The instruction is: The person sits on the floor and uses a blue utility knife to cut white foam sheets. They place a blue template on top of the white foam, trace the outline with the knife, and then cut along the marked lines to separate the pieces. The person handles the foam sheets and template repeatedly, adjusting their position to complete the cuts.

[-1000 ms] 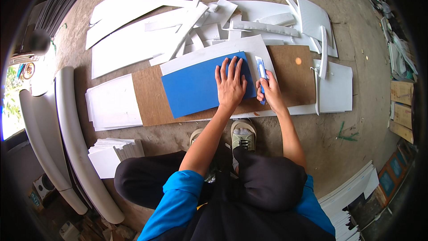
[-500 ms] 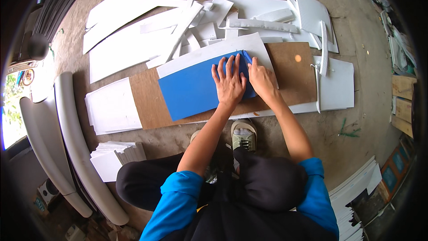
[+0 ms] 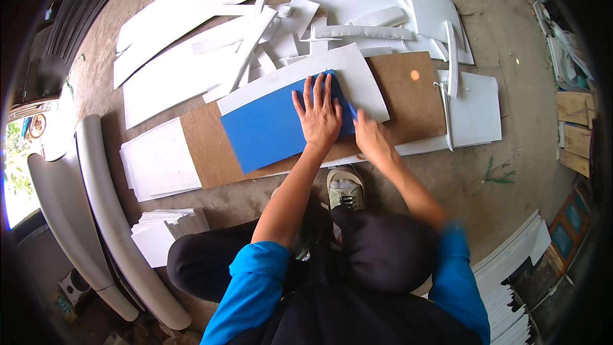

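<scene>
My left hand lies flat on a blue rectangular sheet, fingers spread and pressing it down near its right end. Under the blue sheet is a white sheet, showing along the far and right sides. Closed around a slim blue utility knife, my right hand is at the blue sheet's right edge, slightly smeared by motion. The knife's blade cannot be made out. Both sheets rest on a brown board.
White offcuts and strips lie heaped beyond the board. White sheets stick out at its left end, others at its right. A stack of white pieces stands near my left knee. Long curved white panels lie farther left.
My right hand has drawn the utility knife toward me along the blue sheet's right edge. My left hand stays on the blue sheet. The view has shifted slightly.
</scene>
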The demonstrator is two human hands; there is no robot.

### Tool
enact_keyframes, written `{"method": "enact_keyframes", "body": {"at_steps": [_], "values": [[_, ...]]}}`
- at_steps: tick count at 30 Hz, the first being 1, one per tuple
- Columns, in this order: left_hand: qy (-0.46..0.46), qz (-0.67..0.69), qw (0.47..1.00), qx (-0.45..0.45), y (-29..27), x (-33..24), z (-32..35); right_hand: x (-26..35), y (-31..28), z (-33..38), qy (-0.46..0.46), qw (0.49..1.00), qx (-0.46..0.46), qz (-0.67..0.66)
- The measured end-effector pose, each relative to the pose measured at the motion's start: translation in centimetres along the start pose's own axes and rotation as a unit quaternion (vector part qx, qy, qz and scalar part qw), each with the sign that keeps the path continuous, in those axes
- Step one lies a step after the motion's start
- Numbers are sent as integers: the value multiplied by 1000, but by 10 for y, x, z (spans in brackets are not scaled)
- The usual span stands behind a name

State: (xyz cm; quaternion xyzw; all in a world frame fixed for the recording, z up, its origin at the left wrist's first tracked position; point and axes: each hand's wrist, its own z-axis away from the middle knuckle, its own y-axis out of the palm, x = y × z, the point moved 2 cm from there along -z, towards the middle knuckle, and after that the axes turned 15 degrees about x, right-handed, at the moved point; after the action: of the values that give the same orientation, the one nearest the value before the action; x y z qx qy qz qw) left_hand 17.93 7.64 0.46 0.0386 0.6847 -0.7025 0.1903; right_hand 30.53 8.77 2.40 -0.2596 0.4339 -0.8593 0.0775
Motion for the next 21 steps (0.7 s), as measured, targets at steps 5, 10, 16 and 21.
{"method": "enact_keyframes", "body": {"at_steps": [5, 10, 16, 21], "values": [[2, 5, 1000, -4, -2, -1, 2, -12, 35, 57, 29, 999, 12, 8], [-1, -5, 1000, -1, -2, 1, 2, -17, 48, 58, 34, 999, 21, 15], [5, 13, 1000, -1, -3, -2, 0, -19, 53, 66, 47, 998, 1, 29], [2, 11, 1000, -5, -4, 2, 3, -18, 26, 66, 46, 998, -28, -10]]}}
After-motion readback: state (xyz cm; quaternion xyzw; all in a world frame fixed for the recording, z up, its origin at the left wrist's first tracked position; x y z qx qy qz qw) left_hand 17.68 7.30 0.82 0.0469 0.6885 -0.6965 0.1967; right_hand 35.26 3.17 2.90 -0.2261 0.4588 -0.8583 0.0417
